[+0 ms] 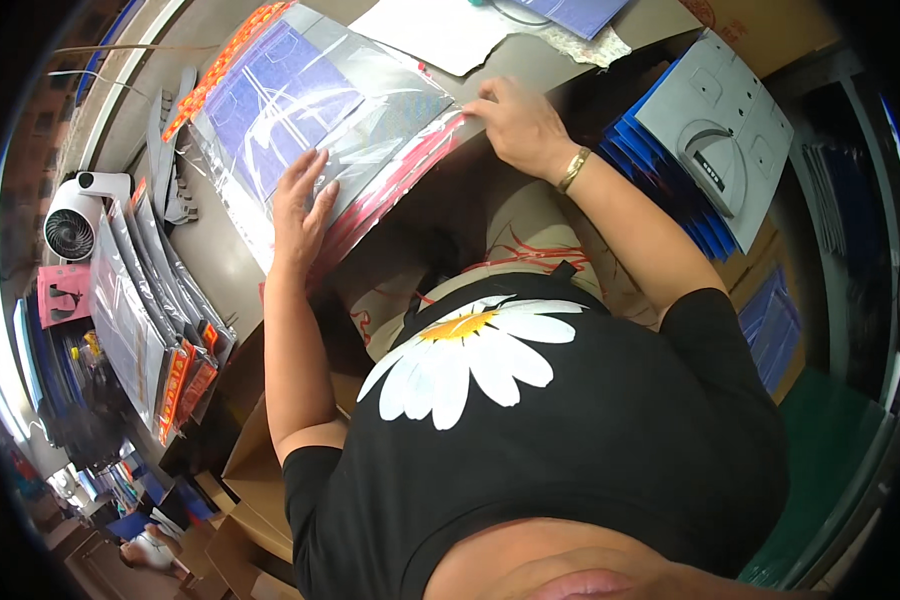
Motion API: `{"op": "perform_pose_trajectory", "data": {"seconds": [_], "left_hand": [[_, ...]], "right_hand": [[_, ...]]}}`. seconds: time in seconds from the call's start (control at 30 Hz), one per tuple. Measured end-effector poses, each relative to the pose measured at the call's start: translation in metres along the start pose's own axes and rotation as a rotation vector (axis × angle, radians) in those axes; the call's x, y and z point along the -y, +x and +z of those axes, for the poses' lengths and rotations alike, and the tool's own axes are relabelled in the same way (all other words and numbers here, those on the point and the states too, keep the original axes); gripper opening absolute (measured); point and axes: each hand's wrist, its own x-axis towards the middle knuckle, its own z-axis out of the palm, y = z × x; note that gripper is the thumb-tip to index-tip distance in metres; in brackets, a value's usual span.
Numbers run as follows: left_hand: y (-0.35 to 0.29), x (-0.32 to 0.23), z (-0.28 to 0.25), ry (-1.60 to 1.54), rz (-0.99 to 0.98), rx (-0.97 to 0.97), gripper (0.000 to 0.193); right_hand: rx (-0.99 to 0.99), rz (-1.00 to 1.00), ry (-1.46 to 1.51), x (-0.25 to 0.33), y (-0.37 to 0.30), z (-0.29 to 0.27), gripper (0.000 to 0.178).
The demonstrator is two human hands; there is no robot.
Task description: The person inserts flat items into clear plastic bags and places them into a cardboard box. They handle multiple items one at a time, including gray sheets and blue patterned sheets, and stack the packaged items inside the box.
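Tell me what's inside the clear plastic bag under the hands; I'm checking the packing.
Inside the clear plastic bag lies a blue printed card. Glare and the left hand cover its lower part; the right hand presses the bag's red-edged end.

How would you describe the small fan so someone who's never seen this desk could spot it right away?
Start at the grey table where both hands press a clear plastic bag. Go to its far left edge, past the stack of bagged sheets. The fan sits there: small, white and round with a dark grille, the only rounded thing among flat packets, above a pink card.
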Motion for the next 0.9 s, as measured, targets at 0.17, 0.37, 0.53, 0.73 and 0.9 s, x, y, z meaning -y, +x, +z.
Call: {"op": "perform_pose_trajectory", "data": {"seconds": [0.17,0.37,0.53,0.73,0.9], "left_hand": [[-0.007,0.003,0.003,0.138,-0.003,0.091,0.042],[-0.002,-0.006,0.001,0.146,-0.022,0.107,0.049],[0.000,-0.007,-0.001,0.131,-0.049,0.128,0.051],[0.000,-0.010,0.001,0.140,-0.059,0.138,0.051],[-0.002,0.002,0.002,0.073,0.011,0.139,0.055]], "right_hand": [[0.108,-0.008,0.180,-0.015,0.005,-0.011,0.013],[0.166,-0.112,0.122,-0.022,0.023,0.011,0.010],[0.194,-0.196,-0.024,-0.011,0.021,0.009,0.008],[0.417,-0.313,0.184,0.044,-0.087,-0.018,0.010],[1.539,0.133,-0.354,-0.056,-0.200,-0.030,0.030]]}}
